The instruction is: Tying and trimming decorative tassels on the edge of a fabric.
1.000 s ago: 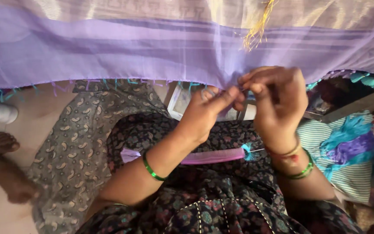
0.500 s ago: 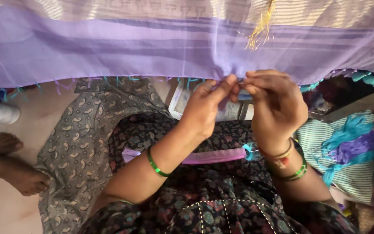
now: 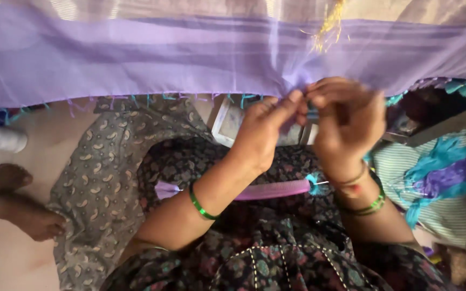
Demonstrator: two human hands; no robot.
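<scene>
I see my left hand (image 3: 262,134) and right hand (image 3: 346,126) raised together at the lower edge of the lilac cloth (image 3: 136,59), which hangs stretched across the top of the view. The fingers of both hands are pressed together, pinching the fringe (image 3: 297,83) at the hem, where the cloth bunches into a small gather, probably to keep the threads taut between the two grips. A pink thread bundle (image 3: 273,189) with a teal tassel end lies across my lap, near my wrists, within easy reach. Another person's bare foot (image 3: 25,218) rests on the floor, well apart.
</scene>
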